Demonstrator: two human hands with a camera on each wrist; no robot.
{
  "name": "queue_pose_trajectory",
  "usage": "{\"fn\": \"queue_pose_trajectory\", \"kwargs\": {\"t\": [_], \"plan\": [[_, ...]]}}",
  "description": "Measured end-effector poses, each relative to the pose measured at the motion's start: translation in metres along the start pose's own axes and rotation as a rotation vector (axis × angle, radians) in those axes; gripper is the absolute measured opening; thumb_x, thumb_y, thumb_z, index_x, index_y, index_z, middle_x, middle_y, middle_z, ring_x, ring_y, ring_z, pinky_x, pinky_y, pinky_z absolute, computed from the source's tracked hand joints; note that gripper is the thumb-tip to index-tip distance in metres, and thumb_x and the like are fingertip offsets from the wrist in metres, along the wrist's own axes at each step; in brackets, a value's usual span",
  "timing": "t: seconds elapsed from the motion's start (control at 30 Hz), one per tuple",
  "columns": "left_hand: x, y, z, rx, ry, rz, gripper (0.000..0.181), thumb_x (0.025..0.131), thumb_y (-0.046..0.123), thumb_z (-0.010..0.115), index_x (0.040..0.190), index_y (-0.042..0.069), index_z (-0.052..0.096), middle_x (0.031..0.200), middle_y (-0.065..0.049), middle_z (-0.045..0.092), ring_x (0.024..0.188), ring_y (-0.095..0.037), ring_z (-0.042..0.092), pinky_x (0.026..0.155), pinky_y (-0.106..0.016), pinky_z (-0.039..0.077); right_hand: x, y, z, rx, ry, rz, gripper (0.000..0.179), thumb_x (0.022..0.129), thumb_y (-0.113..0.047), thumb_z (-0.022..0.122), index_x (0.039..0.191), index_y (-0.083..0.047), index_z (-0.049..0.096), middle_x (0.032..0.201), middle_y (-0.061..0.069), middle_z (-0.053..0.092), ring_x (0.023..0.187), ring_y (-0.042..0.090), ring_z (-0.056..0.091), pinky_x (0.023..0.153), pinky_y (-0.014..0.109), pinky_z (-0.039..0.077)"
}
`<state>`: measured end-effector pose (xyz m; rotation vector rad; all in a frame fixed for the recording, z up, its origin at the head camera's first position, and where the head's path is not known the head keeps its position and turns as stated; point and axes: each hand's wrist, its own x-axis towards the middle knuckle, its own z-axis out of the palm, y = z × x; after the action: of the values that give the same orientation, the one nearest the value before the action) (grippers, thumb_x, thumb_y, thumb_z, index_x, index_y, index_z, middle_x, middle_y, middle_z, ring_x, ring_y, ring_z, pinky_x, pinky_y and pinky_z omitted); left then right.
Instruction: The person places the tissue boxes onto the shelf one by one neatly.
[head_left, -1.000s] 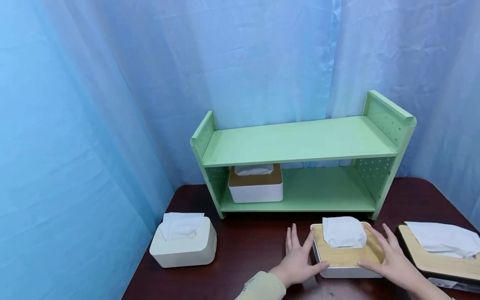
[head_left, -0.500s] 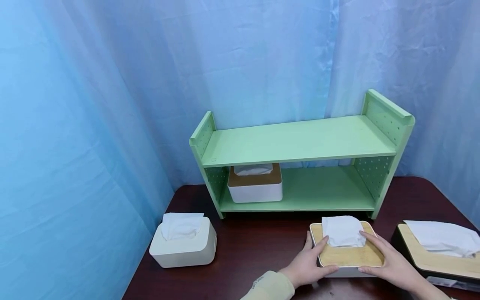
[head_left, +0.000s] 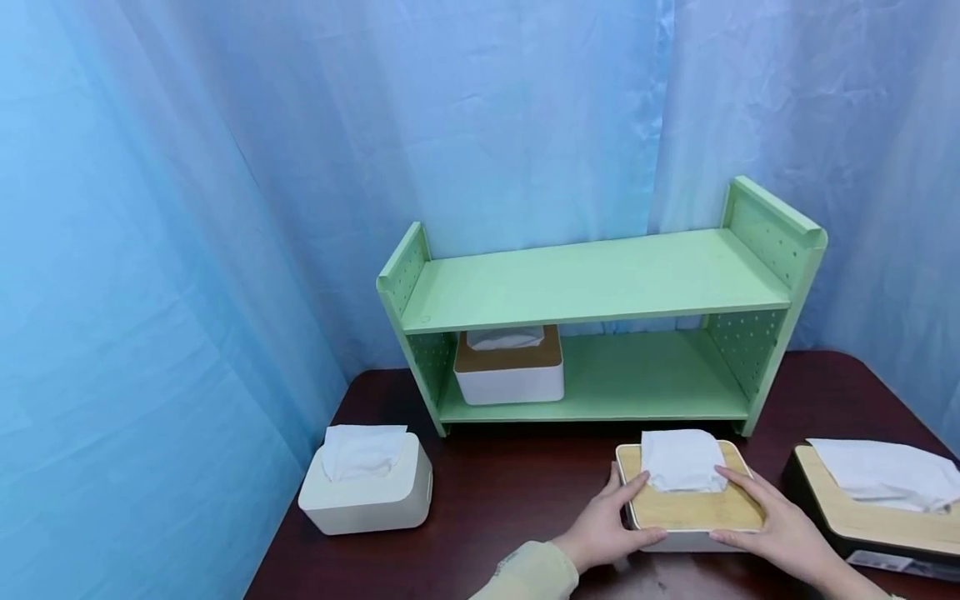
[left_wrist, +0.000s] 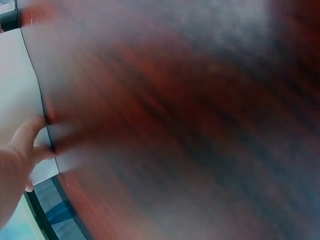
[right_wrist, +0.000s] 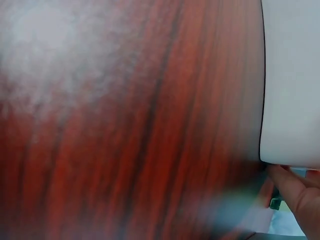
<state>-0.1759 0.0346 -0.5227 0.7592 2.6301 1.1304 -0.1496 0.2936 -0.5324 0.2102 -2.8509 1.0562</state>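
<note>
Grips wood-topped white box (head_left: pixel 693 512) with left hand (head_left: pixel 606 523) and right hand (head_left: pixel 774 531); has black-sided box (head_left: pixel 851 504) just right of it, green shelf (head_left: pixel 600 279) behind.

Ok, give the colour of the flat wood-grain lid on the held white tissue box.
The lid is light tan, clearest in head view.

Cropped, covered, blurred

Cannot follow the dark-sided box (head_left: pixel 862 515) past the head view's right edge, nor read its label (head_left: pixel 900 563). Cannot see the back of the brown-topped box (head_left: pixel 510 386) under the upper shelf (head_left: pixel 600 282), nor decipher the marking (head_left: pixel 512 562) on the left sleeve (head_left: pixel 536 575). See only part of the left hand (left_wrist: pixel 19 157) and light-wood-topped box (left_wrist: pixel 17 75) at the left wrist view's left edge, against blurred tabletop (left_wrist: pixel 175 125); only part of the right hand (right_wrist: pixel 297 192) at the right wrist view's right edge.
</note>
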Motion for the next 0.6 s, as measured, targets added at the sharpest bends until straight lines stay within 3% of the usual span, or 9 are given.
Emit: {"fn": "queue_pose_trajectory", "kwargs": {"t": [0.33, 0.6], "plan": [[-0.004, -0.003, -0.006, -0.065, -0.01, -0.006, 0.074, 0.08, 0.034, 0.076, 0.144, 0.023, 0.042, 0.15, -0.03, 0.023, 0.133, -0.032, 0.039, 0.102, -0.026, 0.04, -0.002, -0.009, 0.004, -0.01, -0.014, 0.026, 0.088, 0.066, -0.041, 0.083, 0.136, -0.003, 0.047, 0.139, 0.036, 0.036, 0.125, 0.057, 0.033, 0.087, 0.064, 0.035], [-0.005, -0.005, -0.008, -0.056, 0.031, 0.0, 0.073, 0.078, 0.034, 0.077, 0.142, 0.021, 0.045, 0.149, -0.03, 0.025, 0.134, -0.03, 0.039, 0.103, -0.026, 0.039, 0.002, -0.013, 0.004, 0.029, 0.011, -0.01, 0.085, 0.064, -0.034, 0.086, 0.135, -0.004, 0.049, 0.139, 0.037, 0.037, 0.129, 0.055, 0.03, 0.091, 0.058, 0.033]]}}
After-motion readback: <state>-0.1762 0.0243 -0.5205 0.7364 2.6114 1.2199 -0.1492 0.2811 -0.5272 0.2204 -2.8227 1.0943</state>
